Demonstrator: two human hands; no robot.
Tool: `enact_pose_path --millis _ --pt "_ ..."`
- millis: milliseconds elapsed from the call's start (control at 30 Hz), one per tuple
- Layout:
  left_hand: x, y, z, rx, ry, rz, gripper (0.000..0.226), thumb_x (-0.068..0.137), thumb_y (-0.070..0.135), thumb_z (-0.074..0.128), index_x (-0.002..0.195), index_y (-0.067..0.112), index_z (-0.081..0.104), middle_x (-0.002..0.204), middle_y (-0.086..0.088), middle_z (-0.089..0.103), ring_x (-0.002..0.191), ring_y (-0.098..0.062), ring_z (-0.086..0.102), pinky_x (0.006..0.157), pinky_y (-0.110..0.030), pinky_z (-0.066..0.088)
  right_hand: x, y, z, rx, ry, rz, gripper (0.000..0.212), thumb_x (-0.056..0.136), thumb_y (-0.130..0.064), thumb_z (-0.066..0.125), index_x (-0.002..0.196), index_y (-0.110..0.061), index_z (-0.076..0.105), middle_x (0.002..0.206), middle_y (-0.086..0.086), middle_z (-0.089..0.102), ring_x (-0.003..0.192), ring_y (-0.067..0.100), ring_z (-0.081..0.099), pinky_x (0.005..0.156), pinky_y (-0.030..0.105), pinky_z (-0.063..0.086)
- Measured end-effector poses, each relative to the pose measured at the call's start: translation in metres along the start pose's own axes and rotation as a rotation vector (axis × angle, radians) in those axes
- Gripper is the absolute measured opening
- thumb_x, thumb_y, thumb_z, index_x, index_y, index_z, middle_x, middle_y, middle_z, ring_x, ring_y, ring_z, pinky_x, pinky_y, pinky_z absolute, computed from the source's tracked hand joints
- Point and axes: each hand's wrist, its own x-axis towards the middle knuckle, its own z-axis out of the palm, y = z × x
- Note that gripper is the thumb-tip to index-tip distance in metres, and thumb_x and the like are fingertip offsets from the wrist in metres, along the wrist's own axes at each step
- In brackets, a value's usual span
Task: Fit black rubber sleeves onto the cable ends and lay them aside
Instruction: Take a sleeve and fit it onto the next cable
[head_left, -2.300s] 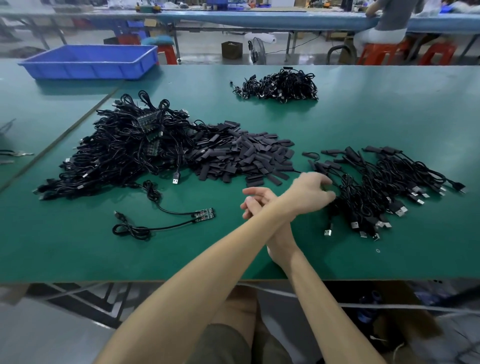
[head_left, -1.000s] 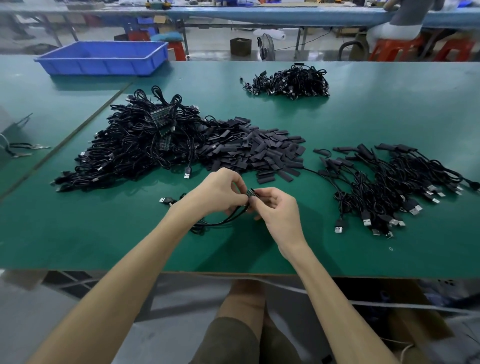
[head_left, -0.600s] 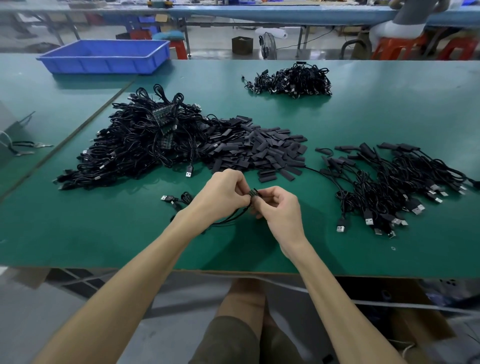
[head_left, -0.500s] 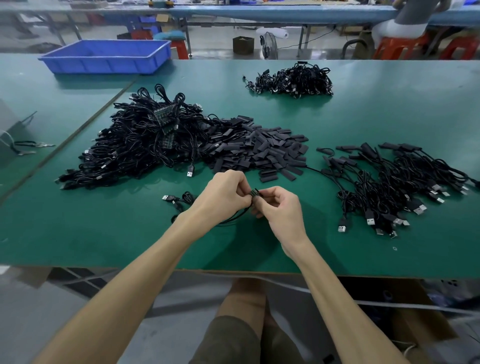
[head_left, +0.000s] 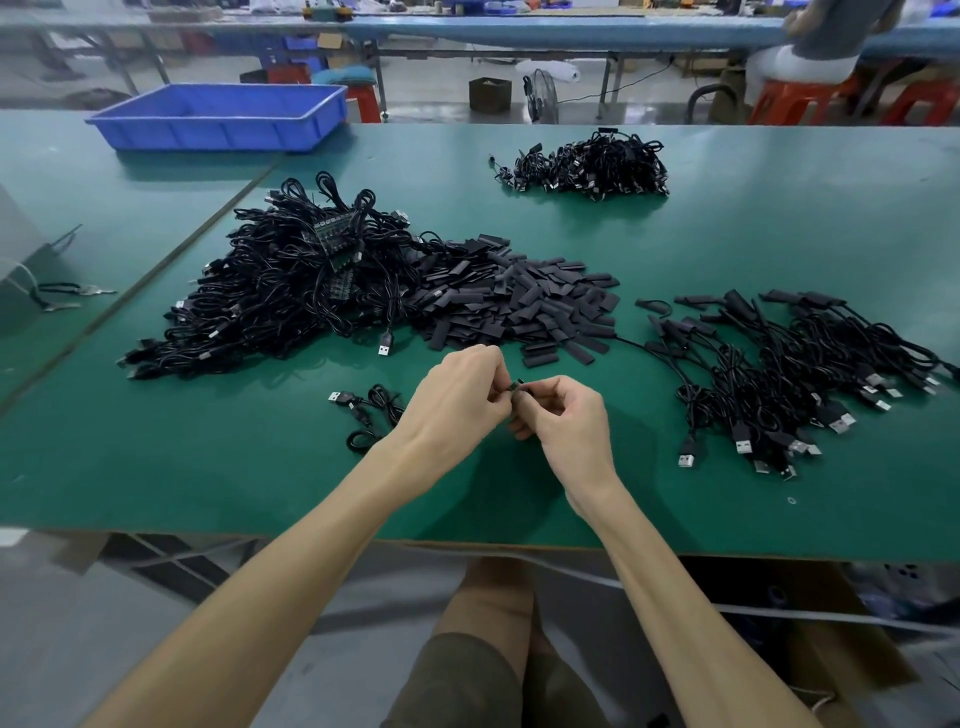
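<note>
**Over the green table, pinching one cable end for its sleeve**

Left of the sleeve heap (head_left: 519, 306): lying in a loose tangle, the unsleeved cables (head_left: 291, 296), thin, light and floppy, likely snagging on neighbours if pulled by a loop; better drawn out by the stiff plug.

Just nearer than the heap, trailing over the green table (head_left: 779, 234): the working cable (head_left: 371, 415), plug end resting on the surface, slack enough to follow any tug.

Directly in front of the heap: left hand (head_left: 457, 402) pinching shut on the cable end (head_left: 515, 387), thumb and forefinger pressed together close behind the tip, where the stiffness is. Right hand (head_left: 566, 421) meeting it, fingertips closed on something small and dark; whether a sleeve is already between them cannot be told from here, being hidden by the fingers.

Judging the sleeves: flat, soft, nearly weightless, probably grippy rather than slippery, collapsing if squeezed across the mouth; best held by the edges, mouth kept open, and worked on with small pushes.

Right of the heap: spreading fan-wise, the finished cables (head_left: 789, 374), sleeved ends pointing away, metal plugs nearest.
</note>
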Motion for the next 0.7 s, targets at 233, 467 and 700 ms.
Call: enact_pose_path --millis 233,467,700 --pt "0.009 0.000 -0.013 -0.007 0.095 0.047 0.006 0.094 0.019 0.068 0.093 0.020 0.063 0.093 0.009 0.062 0.085 -0.012 0.062 0.079 -0.035 0.055 0.000 -0.001 0.001 -0.055 -0.061 -0.024 0.009 0.097 -0.014 0.071 0.099 -0.022 0.072 0.087 -0.004 0.077 0.083 0.010 0.072 0.082 0.034 0.059" --pt "0.015 -0.002 -0.020 -0.468 0.110 0.023 0.017 0.087 0.014 0.078 0.085 0.028 0.070 0.079 0.013 0.069 0.068 -0.003 0.063 0.069 -0.020 0.052 -0.001 -0.003 0.003 -0.068 -0.131 -0.073 0.046 0.097 -0.029 0.073 0.142 -0.030 0.061 0.133 -0.016 0.062 0.111 -0.002 0.064 0.093 0.017 0.051" --pt "0.009 -0.003 0.003 -0.516 0.031 0.101 0.017 0.096 0.010 0.068 0.102 0.021 0.079 0.102 0.005 0.065 0.085 -0.009 0.069 0.079 -0.018 0.053 -0.002 -0.002 0.001 0.112 -0.027 -0.066 0.021 0.107 -0.019 0.057 0.107 -0.027 0.076 0.102 -0.004 0.079 0.101 0.013 0.073 0.092 0.032 0.056"
